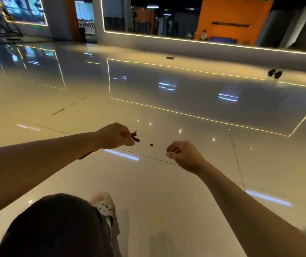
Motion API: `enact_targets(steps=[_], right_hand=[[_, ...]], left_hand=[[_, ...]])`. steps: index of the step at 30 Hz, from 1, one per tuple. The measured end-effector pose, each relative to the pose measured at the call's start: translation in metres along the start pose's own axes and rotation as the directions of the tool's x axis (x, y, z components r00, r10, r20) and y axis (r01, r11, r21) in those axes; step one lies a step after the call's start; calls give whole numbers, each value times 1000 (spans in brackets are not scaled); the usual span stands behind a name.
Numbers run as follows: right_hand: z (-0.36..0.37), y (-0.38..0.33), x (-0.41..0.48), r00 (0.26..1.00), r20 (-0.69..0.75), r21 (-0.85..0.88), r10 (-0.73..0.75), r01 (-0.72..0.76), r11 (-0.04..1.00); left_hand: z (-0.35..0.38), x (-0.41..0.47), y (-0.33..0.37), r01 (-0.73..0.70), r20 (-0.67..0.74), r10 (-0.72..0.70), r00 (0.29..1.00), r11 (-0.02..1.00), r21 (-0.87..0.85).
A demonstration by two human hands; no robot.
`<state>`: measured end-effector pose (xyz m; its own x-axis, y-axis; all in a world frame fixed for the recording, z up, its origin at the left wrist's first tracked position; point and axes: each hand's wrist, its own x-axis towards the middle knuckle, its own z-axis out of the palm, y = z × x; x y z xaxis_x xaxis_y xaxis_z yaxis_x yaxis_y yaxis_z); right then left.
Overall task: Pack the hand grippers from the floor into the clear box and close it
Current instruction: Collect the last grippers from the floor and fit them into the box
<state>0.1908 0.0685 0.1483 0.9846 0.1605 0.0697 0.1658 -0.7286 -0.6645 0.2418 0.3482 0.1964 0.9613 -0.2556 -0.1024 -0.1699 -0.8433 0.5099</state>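
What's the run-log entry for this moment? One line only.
left hand: pinches small dark object | right hand: loosely curled, empty | floor: dark item far right

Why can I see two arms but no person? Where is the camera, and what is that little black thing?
There is just one picture, and the camera sits on the person's head, looking forward and down. That is why you see their arms and not their face, much as you see your own arms.

The arm on the left ends in the left hand. Its fingers pinch a small dark thing, probably one of the hand grippers being tidied up, though it is too small to be sure. The right hand has loosely curled fingers and seems to hold nothing.

Below is a shiny floor that mirrors the lights. A dark dot lies between the hands, and a dark pair lies farther away. The dark shape at the bottom is the person's knee.
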Motion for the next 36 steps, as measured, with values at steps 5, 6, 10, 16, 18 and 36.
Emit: enact_targets(steps=[5, 6, 10, 16, 18, 36], right_hand=[[76, -32, 92, 986, 163, -77, -33, 46, 996], [89, -33, 107, 984, 174, -81, -25, 40, 996], [143, -18, 166, 984, 174, -54, 40, -32, 998], [224, 25, 260, 940, 320, -60, 119, -106, 993], [243, 38, 294, 924, 354, -71, 142, -124, 990], [376, 145, 508, 948, 179, -523, 263, -135, 842]], left_hand=[[-31, 8, -124, 210, -68, -219, 973, 971, -113], [-34, 14, -146, 245, -81, -255, 964, 962, -120], [-31, 54, -214, 352, -86, -369, 926, 922, -160], [12, 137, -290, 439, -33, -448, 894, 886, -148], [26, 165, -312, 446, -8, -450, 893, 886, -125], [112, 282, -456, 539, 15, -545, 838, 832, 133]])
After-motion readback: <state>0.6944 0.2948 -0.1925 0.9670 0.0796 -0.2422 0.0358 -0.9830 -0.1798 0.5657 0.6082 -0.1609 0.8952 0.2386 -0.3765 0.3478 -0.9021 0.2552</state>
